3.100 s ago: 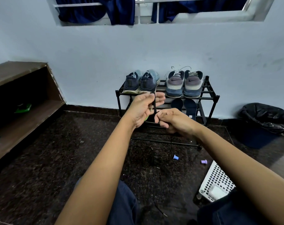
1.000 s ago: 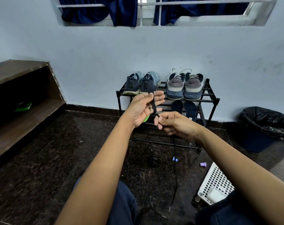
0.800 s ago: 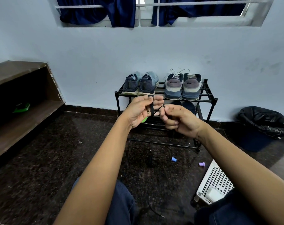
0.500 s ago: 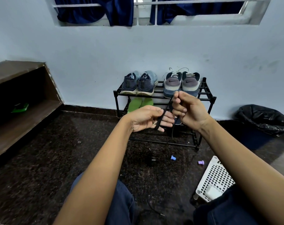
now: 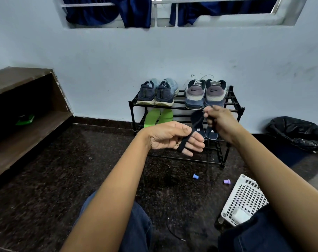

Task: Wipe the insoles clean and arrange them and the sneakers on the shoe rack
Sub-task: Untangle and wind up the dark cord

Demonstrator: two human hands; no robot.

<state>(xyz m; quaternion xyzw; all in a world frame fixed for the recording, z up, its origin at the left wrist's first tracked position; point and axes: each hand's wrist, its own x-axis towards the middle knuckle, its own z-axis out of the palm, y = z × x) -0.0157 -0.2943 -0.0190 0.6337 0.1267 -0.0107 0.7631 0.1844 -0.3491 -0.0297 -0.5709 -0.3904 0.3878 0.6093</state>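
Note:
A black shoe rack (image 5: 132,103) stands against the wall. On its top shelf sit a pair of blue sneakers (image 5: 157,93) and a pair of grey-and-blue sneakers (image 5: 205,92). Below lean two green insoles (image 5: 158,117) and two dark blue insoles (image 5: 197,120). My left hand (image 5: 174,138) has a black shoelace (image 5: 183,144) wound over its fingers, the thumb pressing it. My right hand (image 5: 220,120) pinches the lace's other part, which hangs down in front of the rack.
A white perforated basket (image 5: 243,199) lies at the lower right. Two small plastic caps, a blue cap (image 5: 195,176) and a purple cap (image 5: 227,181), lie on the dark floor. A black bag (image 5: 296,130) sits right; a wooden shelf (image 5: 27,128) stands left.
My left hand has dropped lower and turned palm-up with the lace wrapped over its fingers. My right hand has moved up and to the right, drawing the lace out.

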